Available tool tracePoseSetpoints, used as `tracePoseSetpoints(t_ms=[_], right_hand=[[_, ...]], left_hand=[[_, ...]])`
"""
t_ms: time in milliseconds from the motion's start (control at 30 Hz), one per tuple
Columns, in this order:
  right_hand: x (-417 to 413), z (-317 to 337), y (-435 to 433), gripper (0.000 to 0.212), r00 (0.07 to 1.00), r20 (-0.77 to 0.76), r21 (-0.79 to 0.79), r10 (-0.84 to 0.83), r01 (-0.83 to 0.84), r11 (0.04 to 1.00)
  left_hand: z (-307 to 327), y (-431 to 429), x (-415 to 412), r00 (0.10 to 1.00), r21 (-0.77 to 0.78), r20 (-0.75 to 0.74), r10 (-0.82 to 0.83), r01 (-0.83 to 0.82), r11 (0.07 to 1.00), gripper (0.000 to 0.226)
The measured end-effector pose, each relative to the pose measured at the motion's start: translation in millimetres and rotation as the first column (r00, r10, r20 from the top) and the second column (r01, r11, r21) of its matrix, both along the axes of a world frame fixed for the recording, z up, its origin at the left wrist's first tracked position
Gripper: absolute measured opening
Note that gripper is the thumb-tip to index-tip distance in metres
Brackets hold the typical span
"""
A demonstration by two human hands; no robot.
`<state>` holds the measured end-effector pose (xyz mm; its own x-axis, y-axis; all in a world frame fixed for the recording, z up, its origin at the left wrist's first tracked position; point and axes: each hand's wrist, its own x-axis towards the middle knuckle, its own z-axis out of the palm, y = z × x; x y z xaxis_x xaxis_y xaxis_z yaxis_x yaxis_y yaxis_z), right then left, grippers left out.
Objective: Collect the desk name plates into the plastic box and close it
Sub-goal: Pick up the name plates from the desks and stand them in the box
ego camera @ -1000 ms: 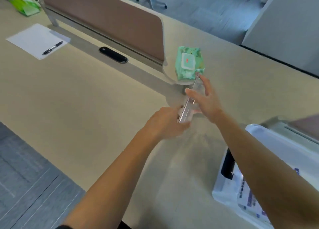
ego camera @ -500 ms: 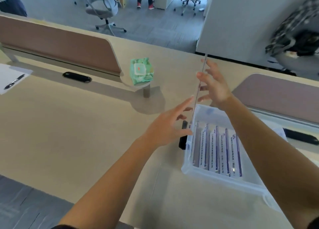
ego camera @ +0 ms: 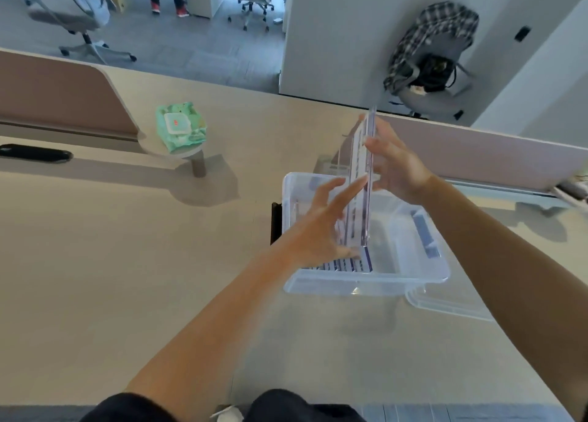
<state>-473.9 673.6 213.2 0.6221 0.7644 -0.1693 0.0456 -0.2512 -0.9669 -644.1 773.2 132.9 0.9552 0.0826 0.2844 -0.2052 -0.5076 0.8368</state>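
Note:
A clear plastic box (ego camera: 420,272) stands on the beige desk, with several name plates (ego camera: 342,264) packed upright along its left side. My right hand (ego camera: 396,164) holds a clear acrylic name plate (ego camera: 364,179) by its upper part, standing on end with its lower edge down inside the box. My left hand (ego camera: 321,227) is over the box's left half with fingers spread and straight, its fingertips near the plate's left face. The box's clear lid (ego camera: 445,304) lies on the desk at the box's right front corner.
A green wet-wipe pack (ego camera: 180,130) sits on a small round stand left of the box. Brown desk dividers (ego camera: 60,95) run along the back, and a black cable slot (ego camera: 35,154) lies at the far left. Office chairs stand beyond the desk.
My right hand carried the name plate from beside the wipe pack to the box and lowered its end inside. My left hand let go of the plate and now hovers open over the box.

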Motion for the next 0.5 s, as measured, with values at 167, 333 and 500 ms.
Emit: tracePoseSetpoints(t_ms=[167, 333, 500], right_hand=[[37, -4, -42, 0.089, 0.991, -0.007, -0.036, 0.133, -0.134, 0.990], [96, -27, -86, 0.094, 0.959, -0.136, 0.057, 0.250, -0.245, 0.968], [140, -62, -108, 0.072, 0.964, -0.211, 0.014, 0.161, -0.162, 0.987]], left_hand=[[-9, -40, 34, 0.999, 0.106, 0.025, 0.029, -0.032, 0.994, 0.127], [-26, -79, 85, 0.993, 0.163, -0.057, 0.100, -0.089, 0.983, 0.117], [-44, -109, 119, 0.954, 0.228, -0.235, 0.188, -0.134, 0.964, 0.111]])
